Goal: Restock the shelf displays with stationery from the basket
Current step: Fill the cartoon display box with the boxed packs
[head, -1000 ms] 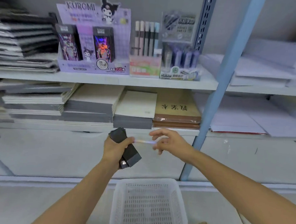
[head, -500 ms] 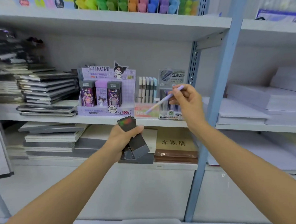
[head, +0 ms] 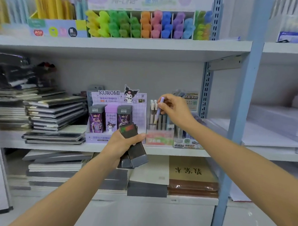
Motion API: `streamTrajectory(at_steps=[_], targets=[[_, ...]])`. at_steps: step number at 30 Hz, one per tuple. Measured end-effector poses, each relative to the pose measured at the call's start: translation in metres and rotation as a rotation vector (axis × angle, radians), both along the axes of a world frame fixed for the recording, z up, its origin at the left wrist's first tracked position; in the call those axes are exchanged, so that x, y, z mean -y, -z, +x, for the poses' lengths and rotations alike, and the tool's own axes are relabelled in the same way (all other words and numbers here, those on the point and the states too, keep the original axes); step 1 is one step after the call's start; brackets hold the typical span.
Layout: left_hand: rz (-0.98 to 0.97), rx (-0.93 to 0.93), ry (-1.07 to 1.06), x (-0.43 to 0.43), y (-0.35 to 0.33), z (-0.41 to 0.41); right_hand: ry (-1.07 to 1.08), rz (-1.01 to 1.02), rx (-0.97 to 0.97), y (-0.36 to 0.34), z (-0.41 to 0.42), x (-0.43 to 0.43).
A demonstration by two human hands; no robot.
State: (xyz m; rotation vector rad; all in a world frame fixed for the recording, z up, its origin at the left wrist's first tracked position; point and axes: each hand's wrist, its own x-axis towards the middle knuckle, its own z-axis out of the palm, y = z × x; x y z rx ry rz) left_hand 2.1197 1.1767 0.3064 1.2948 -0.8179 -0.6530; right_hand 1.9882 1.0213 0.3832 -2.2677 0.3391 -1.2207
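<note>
My right hand [head: 175,111] pinches a lilac pen [head: 158,111], held nearly upright with its tip down among the pens standing in the pink pen display box [head: 159,138] on the middle shelf. My left hand [head: 123,143] grips a stack of dark flat boxes [head: 133,152] just in front of the purple Kuromi display [head: 117,116]. The basket is out of view.
A clear pen box [head: 186,143] stands right of the pink one. Notebook stacks [head: 54,114] fill the shelf's left. Coloured highlighters [head: 146,24] line the upper shelf. A blue upright post [head: 244,104] rises at the right, with paper stacks [head: 272,131] beyond it.
My view rose from the basket to the shelves. My right hand carried the lilac pen up from beside my left hand and turned it upright over the pink display box.
</note>
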Motion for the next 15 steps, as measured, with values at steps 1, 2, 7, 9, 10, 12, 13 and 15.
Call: streamTrajectory(at_steps=[1, 2, 7, 9, 10, 12, 13, 15], targets=[[-0.001, 0.000, 0.005, 0.001, 0.001, 0.003, 0.008, -0.012, -0.023, 0.000, 0.002, 0.002], [-0.002, 0.000, 0.011, 0.002, 0.002, 0.005, 0.012, -0.014, -0.036, 0.000, 0.004, 0.003], [0.010, -0.009, 0.016, 0.005, 0.003, 0.011, -0.015, 0.068, -0.026, -0.004, 0.005, 0.008], [0.008, -0.014, 0.012, 0.006, 0.002, 0.011, -0.021, 0.031, -0.052, -0.005, 0.009, 0.006], [0.005, -0.016, 0.012, 0.006, 0.002, 0.012, -0.021, 0.003, -0.078, -0.006, 0.012, 0.005], [0.000, -0.017, 0.018, 0.006, 0.001, 0.012, -0.014, -0.040, -0.136, -0.009, 0.015, 0.004], [-0.003, -0.016, 0.020, 0.006, 0.001, 0.013, -0.013, -0.049, -0.163, -0.011, 0.016, 0.005], [-0.004, -0.011, 0.018, 0.005, 0.000, 0.013, -0.017, -0.044, -0.196, -0.015, 0.016, 0.006]])
